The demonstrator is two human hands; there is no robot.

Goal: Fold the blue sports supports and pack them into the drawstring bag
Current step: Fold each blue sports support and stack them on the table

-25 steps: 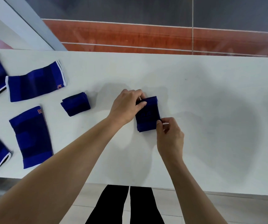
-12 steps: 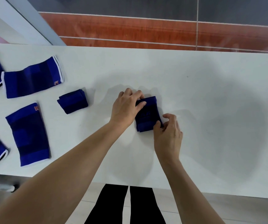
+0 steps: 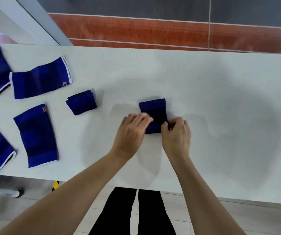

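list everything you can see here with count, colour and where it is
support being folded: 1, dark blue, table centre, under both hands
folded support: 1, dark blue, left of centre
flat supports: 4, blue with white edges, table's left end, two cut off by the frame
table: 1, white, across the view
wall band: 1, reddish-brown, behind the table
drawstring bag: none in view
legs: 2, black, below the table edge
left hand: 1, on the support's near left
right hand: 1, pinching its near right corner
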